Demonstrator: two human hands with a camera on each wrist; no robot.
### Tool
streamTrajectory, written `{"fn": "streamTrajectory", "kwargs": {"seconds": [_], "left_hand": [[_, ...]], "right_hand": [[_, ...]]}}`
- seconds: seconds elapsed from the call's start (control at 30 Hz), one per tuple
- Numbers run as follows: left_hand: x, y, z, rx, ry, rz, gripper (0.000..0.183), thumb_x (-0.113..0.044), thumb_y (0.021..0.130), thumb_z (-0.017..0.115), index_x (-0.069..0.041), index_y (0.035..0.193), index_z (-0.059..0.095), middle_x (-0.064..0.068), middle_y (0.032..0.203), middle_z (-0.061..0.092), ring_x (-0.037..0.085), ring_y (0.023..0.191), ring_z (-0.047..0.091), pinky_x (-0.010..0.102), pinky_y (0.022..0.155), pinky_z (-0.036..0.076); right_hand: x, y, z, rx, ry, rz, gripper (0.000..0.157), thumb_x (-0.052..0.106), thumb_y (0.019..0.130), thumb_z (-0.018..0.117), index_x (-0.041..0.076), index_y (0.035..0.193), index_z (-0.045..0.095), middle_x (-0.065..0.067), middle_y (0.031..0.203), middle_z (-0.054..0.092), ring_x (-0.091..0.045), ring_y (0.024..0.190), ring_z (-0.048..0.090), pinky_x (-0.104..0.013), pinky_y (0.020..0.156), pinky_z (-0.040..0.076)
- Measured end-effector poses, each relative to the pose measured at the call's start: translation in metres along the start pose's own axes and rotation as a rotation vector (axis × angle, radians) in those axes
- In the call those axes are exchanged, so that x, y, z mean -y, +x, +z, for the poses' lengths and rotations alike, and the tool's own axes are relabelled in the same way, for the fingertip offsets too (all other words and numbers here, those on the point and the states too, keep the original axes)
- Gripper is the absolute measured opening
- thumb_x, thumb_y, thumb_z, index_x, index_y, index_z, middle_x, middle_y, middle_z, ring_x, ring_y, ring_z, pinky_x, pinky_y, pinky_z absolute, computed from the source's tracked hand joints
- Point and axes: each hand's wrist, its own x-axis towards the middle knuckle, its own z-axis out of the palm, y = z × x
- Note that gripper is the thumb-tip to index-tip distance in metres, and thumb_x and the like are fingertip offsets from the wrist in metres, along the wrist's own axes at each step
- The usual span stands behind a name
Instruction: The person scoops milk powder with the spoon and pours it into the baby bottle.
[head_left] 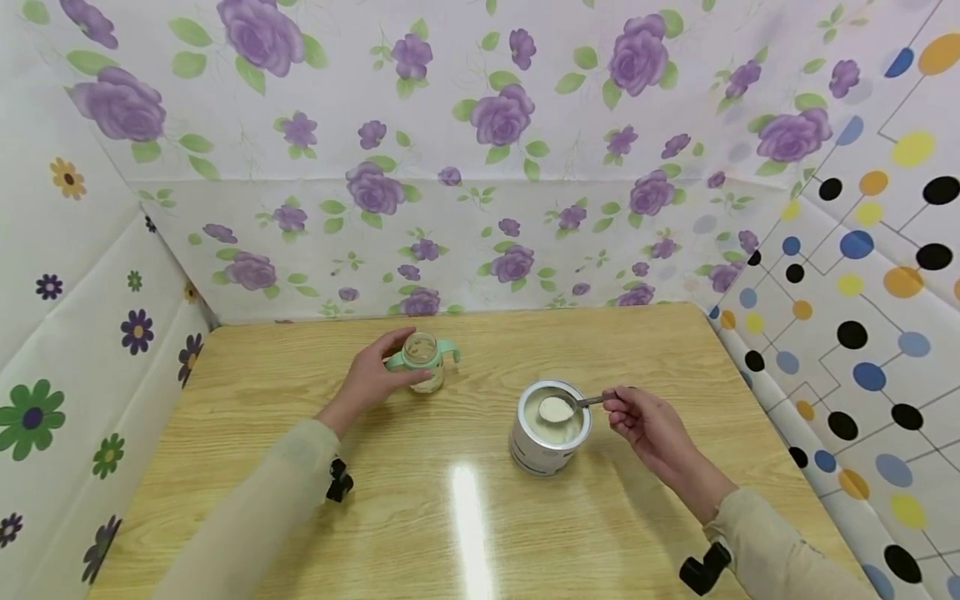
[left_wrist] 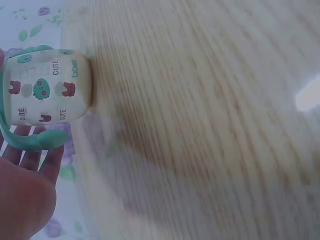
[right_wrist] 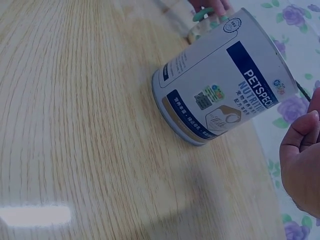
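My left hand holds a baby bottle with green handles, thumb on the near side and fingers round the back. The bottle stands upright and uncapped on the table; "CUTE" and small cartoon prints mark its side in the left wrist view. With thumb and fingers, my right hand pinches the handle of a metal spoon. The spoon's bowl carries a heap of pale powder over the mouth of an open can. More pale powder shows inside the can, whose label reads "PETSPEC… NUTRITI…".
The wooden table carries the bottle to the left and the can to the right of middle. A flower-print sheet rises behind the table's far edge, with patterned sheets at both sides. A light strip reflects near the front.
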Motion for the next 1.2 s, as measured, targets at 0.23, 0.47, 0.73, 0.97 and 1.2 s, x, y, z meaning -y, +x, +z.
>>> {"fn": "streamTrajectory", "kwargs": {"seconds": [0.23, 0.47, 0.73, 0.97, 1.2], "left_hand": [[0.002, 0.001, 0.004, -0.019, 0.004, 0.015, 0.085, -0.033, 0.088, 0.092, -0.017, 0.16, 0.05, 0.012, 0.153, 0.058, 0.036, 0.141, 0.053, 0.06, 0.116, 0.045], [0.002, 0.001, 0.005, -0.051, 0.011, 0.012, 0.076, -0.032, 0.088, 0.092, -0.017, 0.154, 0.057, 0.01, 0.149, 0.062, 0.034, 0.136, 0.057, 0.058, 0.114, 0.047], [0.004, 0.002, 0.006, -0.053, 0.007, 0.011, 0.076, -0.034, 0.088, 0.092, -0.017, 0.154, 0.057, 0.01, 0.147, 0.062, 0.034, 0.136, 0.057, 0.058, 0.114, 0.047], [0.007, 0.002, 0.007, -0.059, -0.001, 0.024, 0.075, -0.033, 0.087, 0.092, -0.017, 0.153, 0.058, 0.01, 0.147, 0.063, 0.034, 0.135, 0.058, 0.058, 0.113, 0.048], [0.008, 0.002, 0.008, -0.058, 0.002, 0.028, 0.075, -0.033, 0.088, 0.092, -0.017, 0.152, 0.058, 0.01, 0.147, 0.063, 0.033, 0.134, 0.058, 0.058, 0.113, 0.049]], "right_hand": [[-0.002, 0.001, 0.003, 0.012, 0.004, -0.007, 0.04, 0.014, 0.117, 0.045, 0.008, 0.1, 0.081, 0.002, 0.086, 0.079, -0.005, 0.075, 0.071, -0.018, 0.074, 0.06], [0.001, 0.001, 0.004, -0.013, -0.015, -0.006, 0.041, 0.014, 0.117, 0.044, 0.009, 0.099, 0.081, 0.003, 0.085, 0.078, -0.005, 0.075, 0.07, -0.018, 0.073, 0.06], [0.006, 0.0, 0.006, -0.012, -0.016, -0.01, 0.04, 0.014, 0.117, 0.045, 0.008, 0.1, 0.081, 0.002, 0.086, 0.078, -0.005, 0.075, 0.07, -0.018, 0.074, 0.06], [0.016, 0.001, 0.01, 0.011, 0.011, -0.018, 0.04, 0.013, 0.117, 0.044, 0.006, 0.101, 0.079, 0.001, 0.086, 0.078, -0.006, 0.075, 0.069, -0.018, 0.074, 0.059], [0.034, 0.006, 0.023, 0.042, 0.097, 0.01, 0.04, 0.013, 0.117, 0.042, 0.003, 0.101, 0.077, -0.001, 0.085, 0.077, -0.008, 0.074, 0.069, -0.02, 0.074, 0.06]]}}
